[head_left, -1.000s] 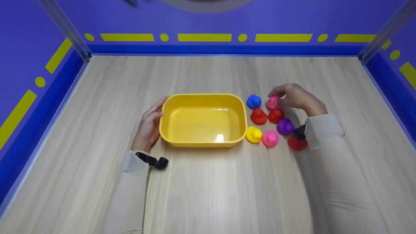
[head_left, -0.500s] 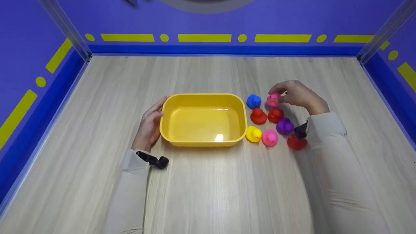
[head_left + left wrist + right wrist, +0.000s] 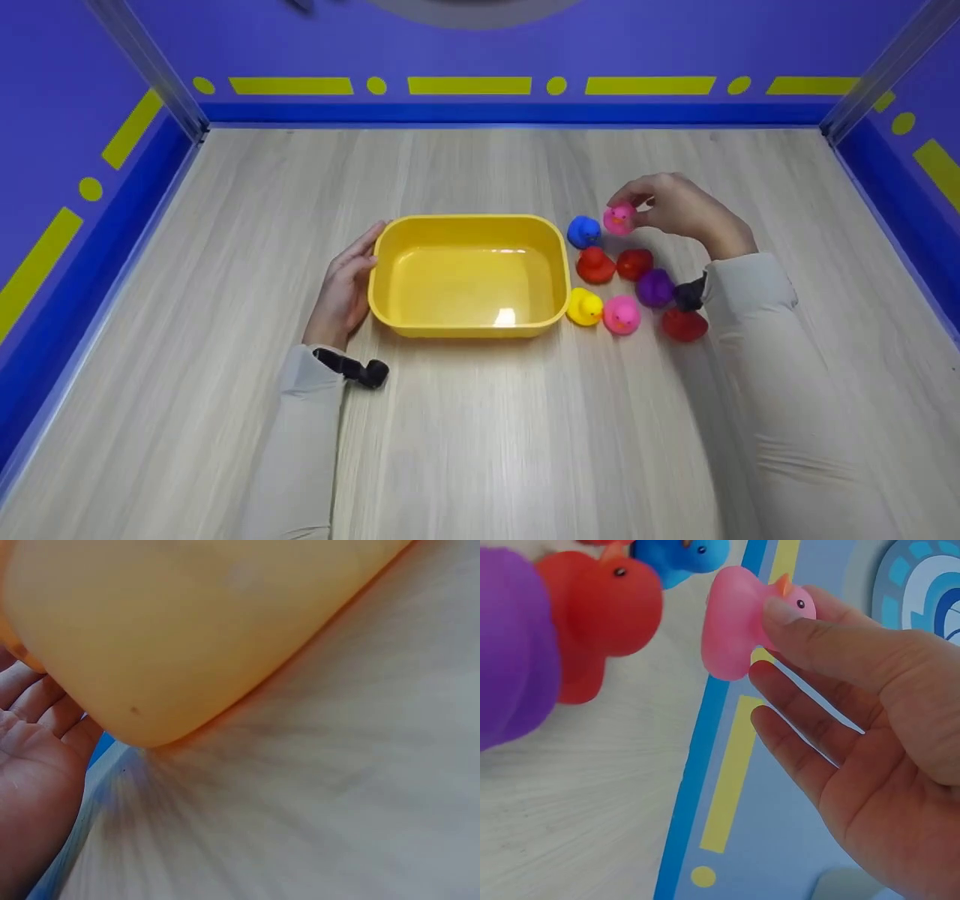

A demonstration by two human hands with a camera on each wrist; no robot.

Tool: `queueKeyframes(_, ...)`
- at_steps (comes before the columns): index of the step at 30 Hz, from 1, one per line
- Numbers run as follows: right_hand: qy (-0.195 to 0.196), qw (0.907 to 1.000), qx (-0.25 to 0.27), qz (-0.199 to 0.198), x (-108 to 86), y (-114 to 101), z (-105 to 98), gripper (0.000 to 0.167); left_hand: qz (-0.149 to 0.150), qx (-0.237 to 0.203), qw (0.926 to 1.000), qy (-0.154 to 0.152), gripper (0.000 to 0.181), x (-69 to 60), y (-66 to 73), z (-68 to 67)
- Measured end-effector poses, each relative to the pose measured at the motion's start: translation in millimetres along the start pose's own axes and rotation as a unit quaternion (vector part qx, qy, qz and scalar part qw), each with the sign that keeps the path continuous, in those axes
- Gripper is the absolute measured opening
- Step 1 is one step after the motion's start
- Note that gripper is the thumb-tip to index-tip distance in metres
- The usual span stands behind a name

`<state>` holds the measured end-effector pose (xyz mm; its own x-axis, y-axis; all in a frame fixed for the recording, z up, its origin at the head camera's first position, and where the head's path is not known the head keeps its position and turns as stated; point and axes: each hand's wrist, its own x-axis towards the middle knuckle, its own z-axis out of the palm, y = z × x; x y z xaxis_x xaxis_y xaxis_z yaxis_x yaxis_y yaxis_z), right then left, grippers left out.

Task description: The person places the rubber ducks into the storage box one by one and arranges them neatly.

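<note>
My right hand (image 3: pixel 686 210) pinches a pink rubber duck (image 3: pixel 619 218) between thumb and fingers. In the right wrist view the pink duck (image 3: pixel 735 622) is off the table, its orange beak pointing up, with the other fingers spread beneath. A blue duck (image 3: pixel 584 232) sits just left of it, with two red ducks (image 3: pixel 595 265) (image 3: pixel 634 265) below. My left hand (image 3: pixel 345 289) rests along the left outer side of a yellow tub (image 3: pixel 469 331), its fingers fairly straight. The tub's inside shows nothing in it. In the left wrist view the tub wall (image 3: pixel 165 637) hides the fingertips.
Beside the tub's right side stand a yellow duck (image 3: pixel 584 307), another pink duck (image 3: pixel 622 315) and a purple duck (image 3: pixel 655 288). A further red duck (image 3: pixel 684 325) lies under the right wrist's camera (image 3: pixel 690 293). Blue-purple walls (image 3: pixel 480 64) border the wooden table (image 3: pixel 510 435).
My right hand has lifted the pink duck and moved it up and slightly left, away from the red duck below it. The left hand and tub have stayed put.
</note>
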<state>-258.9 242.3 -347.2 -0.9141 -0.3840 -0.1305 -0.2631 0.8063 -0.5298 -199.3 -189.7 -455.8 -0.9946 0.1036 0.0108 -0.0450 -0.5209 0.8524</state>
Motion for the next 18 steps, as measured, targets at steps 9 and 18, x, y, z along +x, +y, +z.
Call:
queueKeyframes(9,0.001,0.9992,-0.018,-0.035,5.2,-18.1,-2.5,0.033,0.005,-0.001,1.0000,0.001,0.055,0.1,-0.3,0.8)
queueKeyframes(18,-0.004,0.9981,-0.022,-0.058,11.1,-39.5,-1.2,0.032,0.001,-0.004,1.0000,-0.003,0.055,0.4,-0.8,-0.6)
